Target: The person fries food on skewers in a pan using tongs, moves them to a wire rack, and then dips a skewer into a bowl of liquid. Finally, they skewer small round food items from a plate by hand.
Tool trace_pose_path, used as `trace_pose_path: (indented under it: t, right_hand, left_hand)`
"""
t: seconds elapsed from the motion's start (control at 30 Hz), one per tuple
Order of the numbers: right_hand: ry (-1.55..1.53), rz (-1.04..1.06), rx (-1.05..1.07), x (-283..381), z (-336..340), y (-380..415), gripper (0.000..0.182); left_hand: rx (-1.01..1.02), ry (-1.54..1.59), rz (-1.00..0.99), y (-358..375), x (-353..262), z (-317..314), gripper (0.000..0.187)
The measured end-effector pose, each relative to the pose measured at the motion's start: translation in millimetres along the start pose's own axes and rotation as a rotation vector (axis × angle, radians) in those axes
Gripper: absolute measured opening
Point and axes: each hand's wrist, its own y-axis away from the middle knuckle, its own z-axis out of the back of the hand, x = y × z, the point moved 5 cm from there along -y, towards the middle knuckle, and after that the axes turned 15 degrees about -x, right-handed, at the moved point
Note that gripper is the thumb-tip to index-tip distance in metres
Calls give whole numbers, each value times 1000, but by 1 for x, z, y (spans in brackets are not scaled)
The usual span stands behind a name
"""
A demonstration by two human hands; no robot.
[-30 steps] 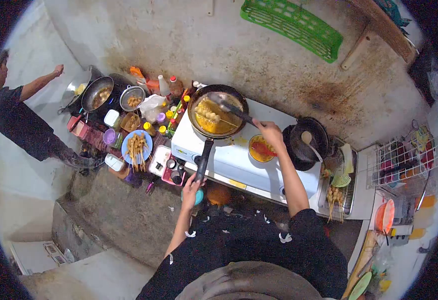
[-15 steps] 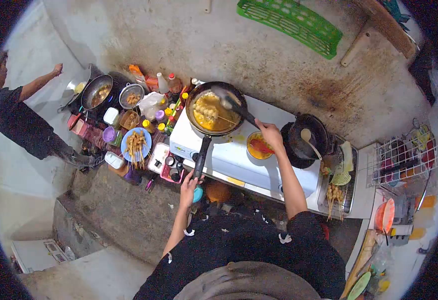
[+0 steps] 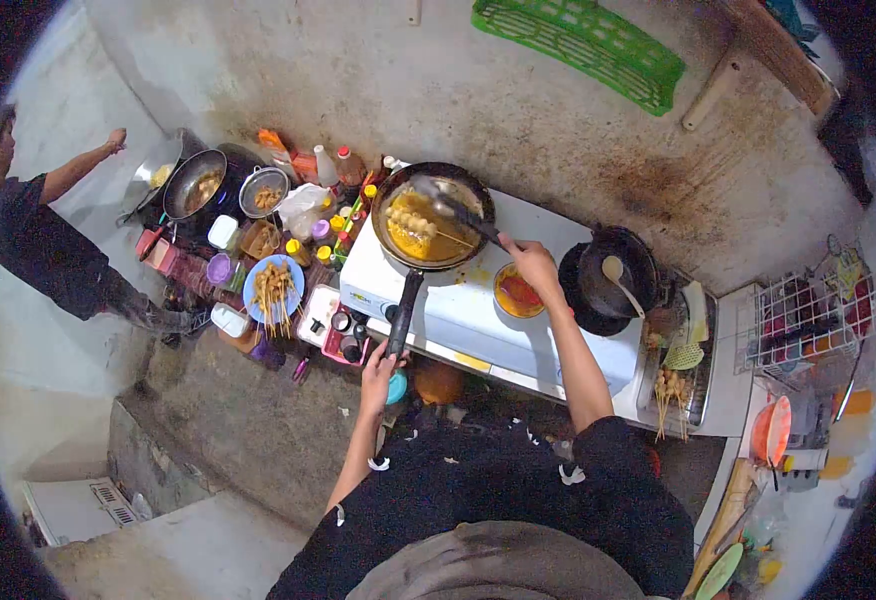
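Observation:
My left hand [image 3: 382,378] is wrapped round the handle of a dark frying pan [image 3: 411,300], which sits on the left side of the white stove [image 3: 503,315]. Inside the pan, a skewer of pale round pieces [image 3: 413,222] lies in yellow egg-like batter. My right hand [image 3: 532,268] grips the dark handle of a spatula [image 3: 478,222]; its greyish head is over the far part of the pan and looks blurred. Just below that hand stands a bowl of orange-red sauce [image 3: 520,292].
Right of the stove's middle, a black pot [image 3: 626,262] holds a ladle [image 3: 621,285]. A metal tray [image 3: 698,385] with skewers lies farther right. At left are a blue plate of skewers [image 3: 273,285], bottles, tubs and a person [image 3: 43,225] beside other pans.
The spatula and my right hand have shifted slightly left and toward the far side of the pan. My left hand stays on the pan handle.

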Motion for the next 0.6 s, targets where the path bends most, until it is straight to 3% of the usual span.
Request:
trace_pose_path:
  t: [0.07,0.17,0.5,0.6]
  right_hand:
    - [-4,20,132,3,-5,1,63]
    - [-99,24,49,8,0,2,62]
    - [-23,-32,77,25,5,7,60]
    - [-59,81,18,28,-4,2,60]
  left_hand:
    - [3,-21,1,-3,3,1,42]
    - [-2,-12,-8,-1,0,-1,41]
    - [32,4,-4,-2,0,0,40]
    - [21,-37,-9,-4,1,0,40]
